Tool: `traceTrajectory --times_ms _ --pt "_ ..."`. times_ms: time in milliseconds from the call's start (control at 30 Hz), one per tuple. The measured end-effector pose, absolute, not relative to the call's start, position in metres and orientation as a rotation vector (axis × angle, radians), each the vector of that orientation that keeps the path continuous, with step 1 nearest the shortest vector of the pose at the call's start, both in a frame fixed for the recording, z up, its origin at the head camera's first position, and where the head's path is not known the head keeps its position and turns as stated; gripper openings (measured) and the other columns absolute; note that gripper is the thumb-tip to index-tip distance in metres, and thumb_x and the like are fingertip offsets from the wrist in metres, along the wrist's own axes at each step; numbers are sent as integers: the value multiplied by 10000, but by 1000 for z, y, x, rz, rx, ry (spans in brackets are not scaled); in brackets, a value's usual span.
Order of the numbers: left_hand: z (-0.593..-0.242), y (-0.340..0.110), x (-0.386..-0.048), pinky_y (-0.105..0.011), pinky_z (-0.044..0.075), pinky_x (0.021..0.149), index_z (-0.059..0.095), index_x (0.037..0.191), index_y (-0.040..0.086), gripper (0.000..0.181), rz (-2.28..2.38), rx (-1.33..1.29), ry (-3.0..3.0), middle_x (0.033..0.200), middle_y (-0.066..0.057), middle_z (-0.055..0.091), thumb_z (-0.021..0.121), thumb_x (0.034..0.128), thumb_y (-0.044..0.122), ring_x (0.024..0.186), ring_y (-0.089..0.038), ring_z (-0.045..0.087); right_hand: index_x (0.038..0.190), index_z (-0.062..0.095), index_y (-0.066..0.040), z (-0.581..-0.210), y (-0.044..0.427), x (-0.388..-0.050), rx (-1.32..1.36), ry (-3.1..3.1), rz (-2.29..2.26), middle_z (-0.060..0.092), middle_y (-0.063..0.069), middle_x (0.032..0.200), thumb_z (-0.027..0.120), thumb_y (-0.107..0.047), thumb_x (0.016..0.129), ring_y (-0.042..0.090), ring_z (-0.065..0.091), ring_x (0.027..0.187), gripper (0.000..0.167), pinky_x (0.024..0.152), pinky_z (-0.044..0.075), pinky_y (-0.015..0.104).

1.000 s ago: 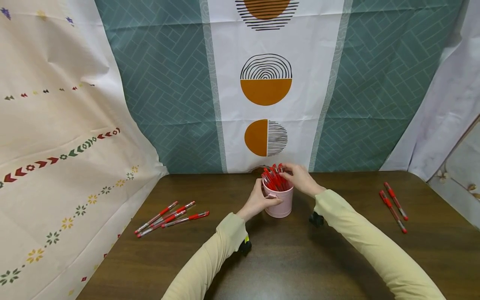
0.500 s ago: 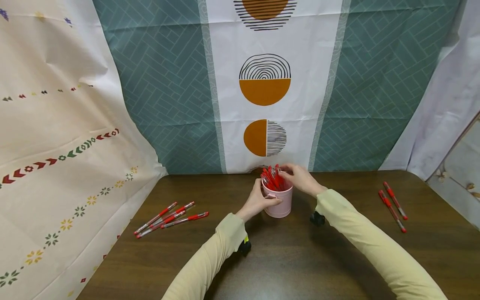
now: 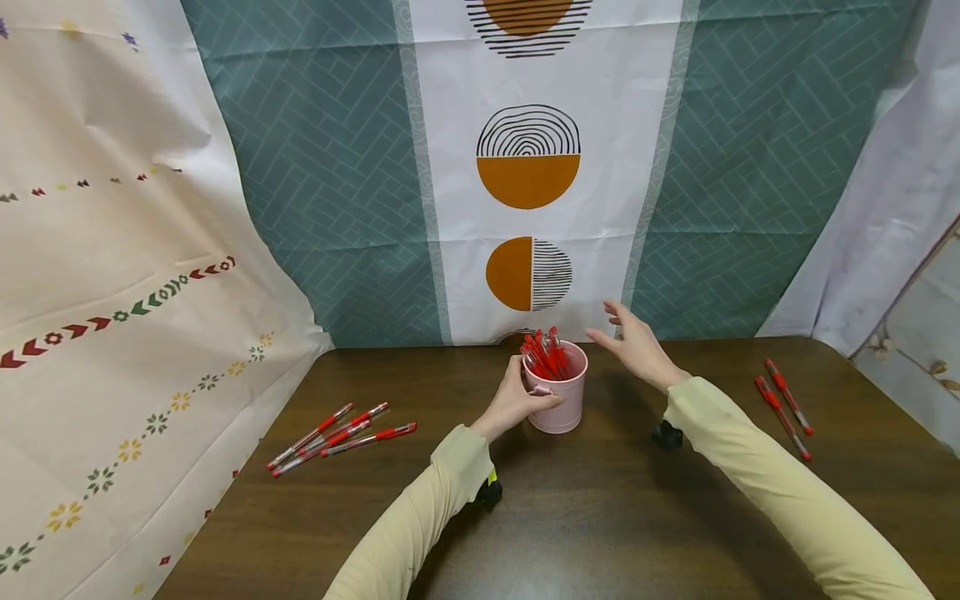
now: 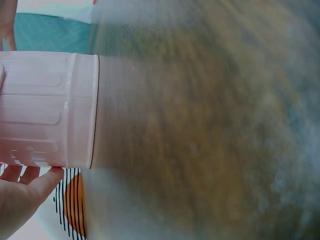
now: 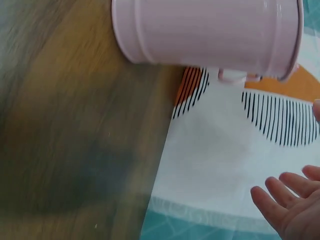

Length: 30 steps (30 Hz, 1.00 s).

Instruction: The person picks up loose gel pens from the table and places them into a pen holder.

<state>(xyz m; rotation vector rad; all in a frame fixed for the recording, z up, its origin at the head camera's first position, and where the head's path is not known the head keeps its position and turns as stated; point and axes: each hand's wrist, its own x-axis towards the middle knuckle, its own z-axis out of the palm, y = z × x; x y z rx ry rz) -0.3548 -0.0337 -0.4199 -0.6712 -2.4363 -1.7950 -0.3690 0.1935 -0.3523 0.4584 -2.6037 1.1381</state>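
A pink bucket (image 3: 564, 408) stands upright at the back middle of the table, with several red pens (image 3: 545, 357) leaning to its left side. My left hand (image 3: 514, 403) holds the bucket by its left side, thumb across the front. In the left wrist view, the fingers (image 4: 46, 184) touch the bucket's wall (image 4: 35, 110). To the bucket's right, my right hand (image 3: 639, 348) is raised and apart from it, fingers spread and holding nothing. The right wrist view shows that hand (image 5: 295, 207) away from the pink wall (image 5: 205, 35).
On the left of the brown table (image 3: 570, 517) lies a loose group of several red pens (image 3: 341, 435). Two more red pens (image 3: 783, 408) lie at the far right. A patterned curtain (image 3: 525, 192) hangs right behind the table's back edge.
My right hand has let go of a pen in the bucket and moved right, its fingers opening out. My left hand has kept its hold on the bucket.
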Motion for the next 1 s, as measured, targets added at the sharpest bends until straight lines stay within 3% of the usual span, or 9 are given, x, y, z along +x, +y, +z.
traceTrajectory --times_ms 300,567,1000 --pt "-420 -34 -354 -307 404 872 329 1217 95 705 -1778 -643 -2477 1188 -32 414 784 693 215 1080 -180 434 1424 75 -1 -349 229 -364 346 -2671 1081 183 254 1418 497 -526 864 411 196 1264 876 952 207 570" --pt "-417 -34 -354 -293 397 878 319 1224 117 712 -1797 -630 -2499 1188 -7 409 781 693 225 1089 -155 427 1414 -61 5 -352 276 -362 314 -2701 1050 -14 262 1443 416 -519 904 432 38 1285 873 974 100 576" --pt "-415 -33 -354 -330 388 895 314 1236 124 730 -1790 -609 -2507 1201 -11 404 782 688 242 1105 -170 414 1351 -112 110 -362 345 -360 157 -2745 925 -66 374 1375 374 -482 932 487 -45 1250 873 962 39 590"
